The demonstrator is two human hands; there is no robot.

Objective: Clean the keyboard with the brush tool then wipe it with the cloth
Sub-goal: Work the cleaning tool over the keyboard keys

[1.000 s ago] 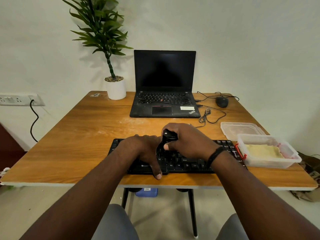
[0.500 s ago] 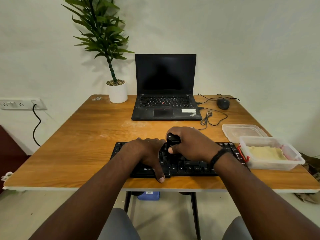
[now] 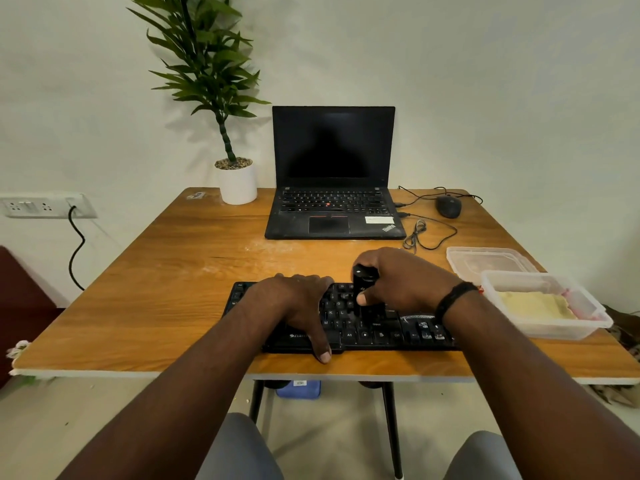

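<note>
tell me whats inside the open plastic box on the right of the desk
The open plastic box holds a folded yellow cloth. Anything beneath the cloth is covered.

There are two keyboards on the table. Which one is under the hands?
The separate black keyboard at the near table edge. The left hand rests on it and the right hand holds the brush tool over its keys. The laptop keyboard lies farther back, untouched.
</note>
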